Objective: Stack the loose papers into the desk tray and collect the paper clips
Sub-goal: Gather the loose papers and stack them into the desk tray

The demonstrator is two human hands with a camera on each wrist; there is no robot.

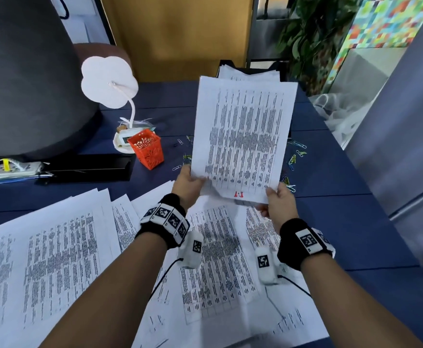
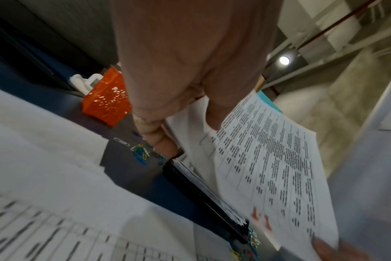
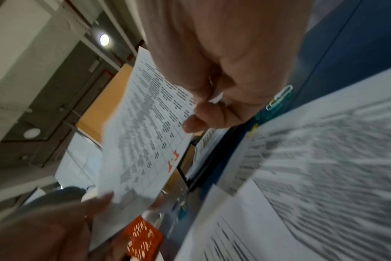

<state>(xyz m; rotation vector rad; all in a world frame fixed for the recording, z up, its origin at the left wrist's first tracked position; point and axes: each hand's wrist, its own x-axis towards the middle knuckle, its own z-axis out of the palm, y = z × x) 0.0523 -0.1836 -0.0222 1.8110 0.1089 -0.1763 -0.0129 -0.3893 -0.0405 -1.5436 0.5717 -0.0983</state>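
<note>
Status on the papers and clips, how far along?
Done: some sheets already lie in the desk tray. In hand: left hand and right hand hold a sheet raised before it. Left: loose papers on the table, paper clips scattered, none visibly collected.

A white flower-shaped lamp [image 1: 109, 81] on a curved neck stands at the far left of the dark blue tabletop [image 1: 331, 177], its base just behind an orange perforated cup [image 1: 146, 149]. Nearer and further left lie a white power strip [image 1: 14, 169] and a flat black box [image 1: 87, 168]. A large grey rounded object [image 1: 27, 71] fills the far left. Green leaves [image 1: 313, 33] and crumpled clear plastic [image 1: 338, 114] sit far right.
</note>
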